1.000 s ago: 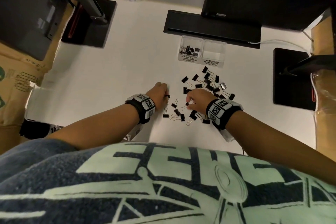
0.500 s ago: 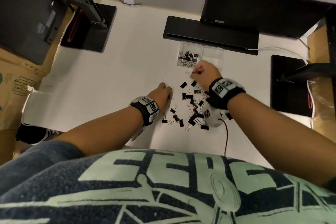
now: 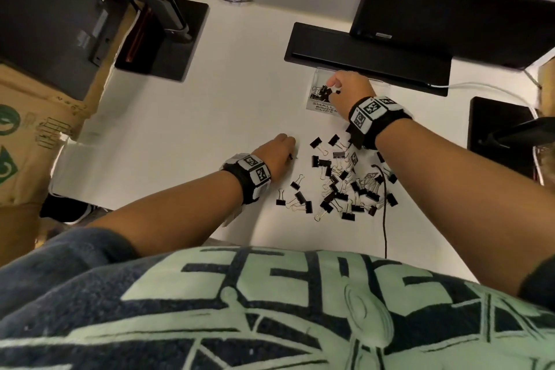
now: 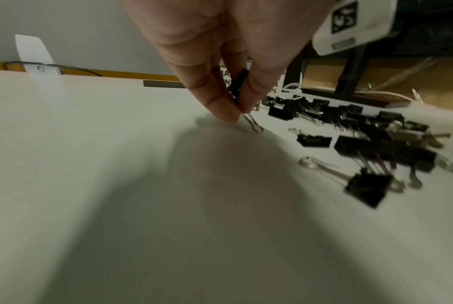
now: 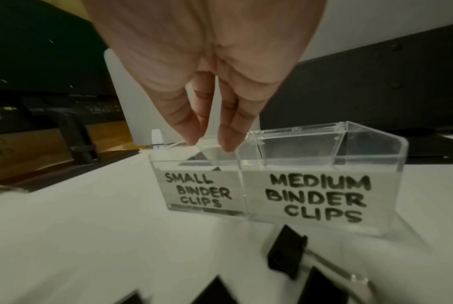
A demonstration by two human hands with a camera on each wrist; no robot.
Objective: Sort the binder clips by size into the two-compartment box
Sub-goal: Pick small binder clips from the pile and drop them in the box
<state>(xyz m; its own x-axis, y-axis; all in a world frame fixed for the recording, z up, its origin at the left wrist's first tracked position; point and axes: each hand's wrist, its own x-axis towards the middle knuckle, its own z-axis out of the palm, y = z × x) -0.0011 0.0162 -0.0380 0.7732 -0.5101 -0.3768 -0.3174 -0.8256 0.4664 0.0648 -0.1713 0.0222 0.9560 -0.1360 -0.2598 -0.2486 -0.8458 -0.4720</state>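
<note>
A clear two-compartment box stands at the back of the white table, labelled SMALL and MEDIUM BINDER CLIPS; in the head view my right arm hides most of the box. My right hand hovers over the small compartment, thumb and finger apart with nothing between them. A black clip lies just below them inside. The medium compartment looks empty. My left hand pinches a small black binder clip, whose wire handle touches the table. A pile of black clips lies between my arms.
A black monitor and its flat base stand right behind the box. Other black stand bases sit at the back left and at the right. A black cable runs across the pile. Cardboard borders the table's left edge.
My right hand carried a clip from the pile up to the box and now has its fingers apart over the small compartment. My left hand stayed put, still pinching its clip.
</note>
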